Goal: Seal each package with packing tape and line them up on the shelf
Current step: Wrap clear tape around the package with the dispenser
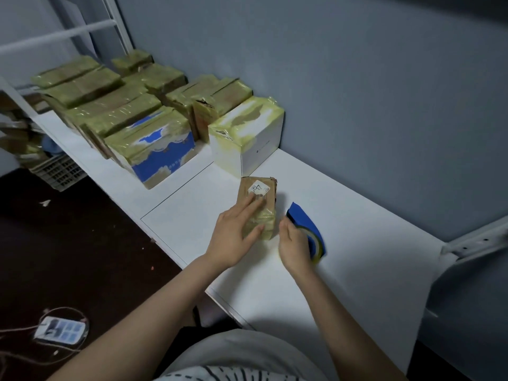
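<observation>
A small brown cardboard package [262, 192] with a white label lies on the white shelf top [357, 243]. Its near end is wrapped in yellowish tape. My left hand [236, 232] presses flat on the package, fingers spread over its near half. My right hand [295, 247] grips a blue tape dispenser [305, 224] with a yellowish tape roll, just right of the package's near end. Whether a strip of tape runs from the roll to the package is too blurred to tell.
Several taped packages stand in rows at the back left, among them a blue-and-white box [162, 149] and a white box [247, 138]. The grey wall [357, 92] runs behind. A power strip [61, 329] with cables lies on the dark floor. A crate [59, 171] sits below the shelf.
</observation>
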